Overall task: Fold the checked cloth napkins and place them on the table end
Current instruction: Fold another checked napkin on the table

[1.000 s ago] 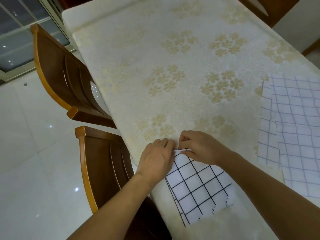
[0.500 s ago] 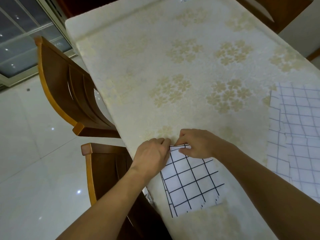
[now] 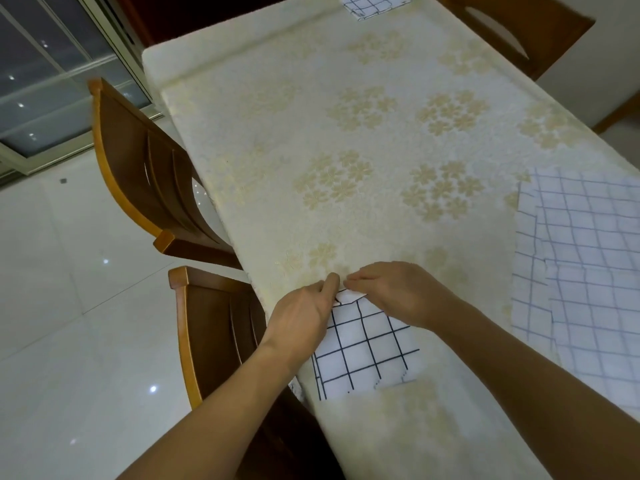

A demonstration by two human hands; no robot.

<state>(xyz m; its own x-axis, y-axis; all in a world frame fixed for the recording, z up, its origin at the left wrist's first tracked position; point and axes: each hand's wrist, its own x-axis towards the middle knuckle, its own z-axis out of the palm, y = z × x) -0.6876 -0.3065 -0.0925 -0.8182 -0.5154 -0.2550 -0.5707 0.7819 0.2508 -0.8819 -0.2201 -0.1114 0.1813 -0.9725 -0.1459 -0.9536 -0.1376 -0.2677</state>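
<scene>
Both hands sit at the far corner of a folded napkin [image 3: 363,351], white w/ black grid, lying flat on the worktop [image 3: 311,140] near its left edge, close to the person. Left hand [image 3: 299,315]: fingers curled, thumb & fingertips closed in a pinch grip on the napkin's top corner. Right hand [image 3: 391,292]: knuckles up, fingers bent down over the same corner, also a pinch grip on the cloth edge; a small white flap of the corner shows betw. the two hands. Hands nearly touch each other at the fingertips. Rest of the napkin lies spread toward the person, lower edge free, a bit ragged at the bottom right.

Worktop is covered by a cream cloth w/ pale gold flower clusters. At the right side lies a pile of unfolded napkins [image 3: 585,271], white w/ thinner blue-grey checks, overlapping layers, running off the right edge of view, well apart from the hands. At the far end of the worktop, top of view, another folded napkin [image 3: 375,3] w/ black grid, partly cut off by the frame.

Two wooden chairs along the left side: near chair [image 3: 207,327] just beside the left forearm, far chair [image 3: 138,174] further up. A third chair [image 3: 512,26] at the far right corner. White glossy floor tiles [image 3: 62,306] at left, glass door [image 3: 45,81] top left.
</scene>
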